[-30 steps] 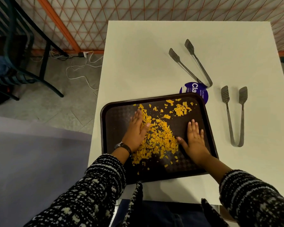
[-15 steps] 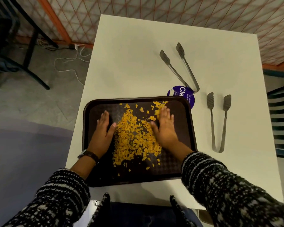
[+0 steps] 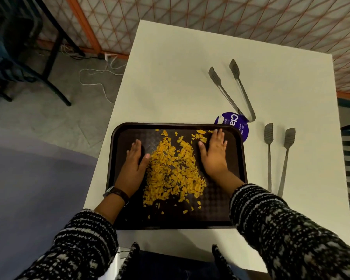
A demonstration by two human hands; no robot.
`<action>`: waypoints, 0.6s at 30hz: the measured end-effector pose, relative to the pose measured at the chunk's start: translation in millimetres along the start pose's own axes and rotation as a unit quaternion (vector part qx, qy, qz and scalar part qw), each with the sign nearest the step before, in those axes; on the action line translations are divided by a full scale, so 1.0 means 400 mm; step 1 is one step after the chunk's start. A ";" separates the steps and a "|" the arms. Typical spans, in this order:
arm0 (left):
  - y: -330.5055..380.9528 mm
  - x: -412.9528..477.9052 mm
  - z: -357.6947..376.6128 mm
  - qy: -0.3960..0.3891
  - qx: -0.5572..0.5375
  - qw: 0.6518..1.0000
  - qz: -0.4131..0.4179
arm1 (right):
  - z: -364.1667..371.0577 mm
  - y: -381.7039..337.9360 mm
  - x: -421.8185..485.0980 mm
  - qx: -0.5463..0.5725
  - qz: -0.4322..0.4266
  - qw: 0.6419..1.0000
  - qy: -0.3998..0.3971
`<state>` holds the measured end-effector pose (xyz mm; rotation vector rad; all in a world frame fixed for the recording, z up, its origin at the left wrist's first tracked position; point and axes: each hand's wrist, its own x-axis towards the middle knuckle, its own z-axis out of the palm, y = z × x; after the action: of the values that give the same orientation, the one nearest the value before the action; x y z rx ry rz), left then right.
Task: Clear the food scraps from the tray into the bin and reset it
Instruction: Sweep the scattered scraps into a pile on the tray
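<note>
Black-and-white knit sleeves (image 3: 291,235) reach forward from the bottom of the view, over the near edge of a white table (image 3: 170,77). On that near part of the table sits a dark brown tray (image 3: 220,211), its long side toward the person. Both hands lie flat on the tray floor, palms down, fingers stretched out and gripping nothing. A left hand (image 3: 134,166) with a dark watch (image 3: 116,194) on the wrist rests on the left part of the tray, its thumb touching the edge of the yellow scraps (image 3: 172,172). A right hand (image 3: 213,154) rests on the right part, fingertips up near the far rim, thumb against the other side of the heap. The scraps form a loose pile between the two hands, running from the middle of the tray toward the far rim, with a few stray bits lying nearer the person and a few more by the right fingertips. Just past the tray's far right corner, a round purple sticker (image 3: 233,123) with white lettering peeks out, partly hidden by the rim. To the right of the tray lies one pair of metal tongs (image 3: 277,160), pointing away. A second pair of tongs (image 3: 232,91) lies farther back, its hinge end touching the sticker. Beyond the table stands an orange lattice screen (image 3: 210,17), and to the left, on the grey floor, white cables (image 3: 97,77) trail.
</note>
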<state>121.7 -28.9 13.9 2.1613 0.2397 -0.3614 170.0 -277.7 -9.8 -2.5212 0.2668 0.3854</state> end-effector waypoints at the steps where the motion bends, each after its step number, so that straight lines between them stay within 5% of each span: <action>1: -0.002 -0.002 -0.003 0.001 -0.001 1.000 -0.005 | 0.009 -0.007 -0.005 -0.008 -0.018 1.000 -0.007; 7: -0.021 -0.005 -0.015 -0.003 0.009 1.000 -0.014 | 0.073 -0.063 -0.073 -0.001 -0.171 0.982 -0.081; 18: 0.034 0.096 0.041 -0.096 0.145 0.983 0.066 | 0.022 -0.044 -0.010 0.036 -0.183 0.979 -0.077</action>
<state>159.0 -48.7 2.1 2.3932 -0.0708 -0.5520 169.2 -257.6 -6.7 -2.3862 -0.2368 0.4107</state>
